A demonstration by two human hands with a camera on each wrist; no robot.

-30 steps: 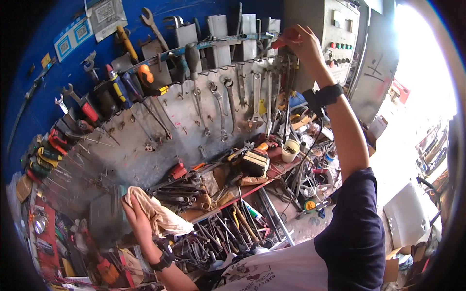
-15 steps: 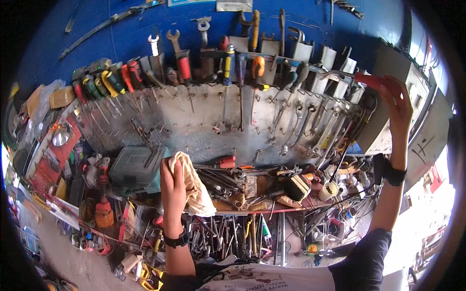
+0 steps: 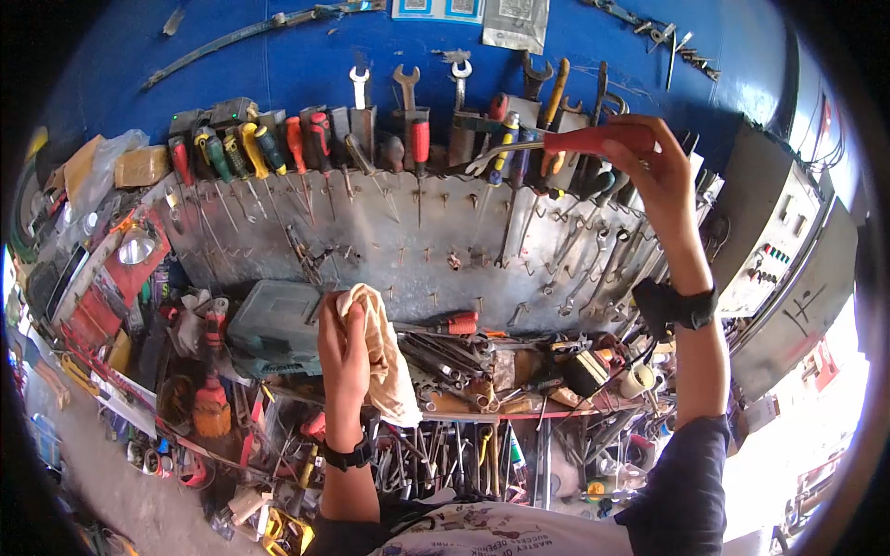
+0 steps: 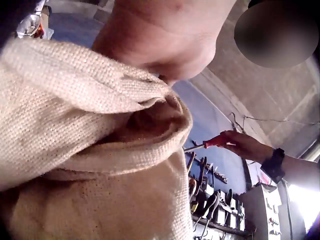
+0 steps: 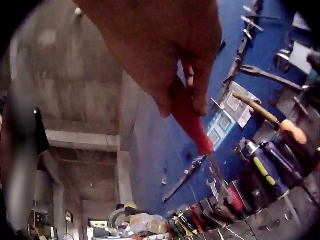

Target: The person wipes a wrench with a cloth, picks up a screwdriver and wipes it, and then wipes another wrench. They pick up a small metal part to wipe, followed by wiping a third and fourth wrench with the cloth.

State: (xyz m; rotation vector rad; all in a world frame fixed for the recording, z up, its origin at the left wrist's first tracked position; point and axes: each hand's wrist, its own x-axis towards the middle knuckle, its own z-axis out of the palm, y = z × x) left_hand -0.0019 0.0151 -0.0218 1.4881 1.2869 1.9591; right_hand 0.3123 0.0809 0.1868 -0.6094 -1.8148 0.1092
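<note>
My right hand [image 3: 663, 176] grips the red handle of a screwdriver [image 3: 603, 141] above the row of tools, its metal shaft pointing left. In the right wrist view the red handle [image 5: 192, 122] lies between thumb and fingers, and the shaft runs down in front of hanging tools. Lower and to the left, my left hand [image 3: 343, 357] holds a beige cloth [image 3: 382, 371], which hangs from the fingers beside a green-grey plastic case [image 3: 278, 324]. The cloth [image 4: 100, 150] fills much of the left wrist view.
A metal rack [image 3: 389, 222] carries screwdrivers, pliers and wrenches against a blue wall [image 3: 306, 65]. On the bench below lie loose wrenches [image 3: 445, 357] and a red-handled screwdriver [image 3: 459, 322]. A grey control box [image 3: 774, 232] stands at the right.
The head view has swung left, then slightly back. My right hand has carried the red-handled tool leftward, away from the rack's right end. The left hand still holds the cloth low.
</note>
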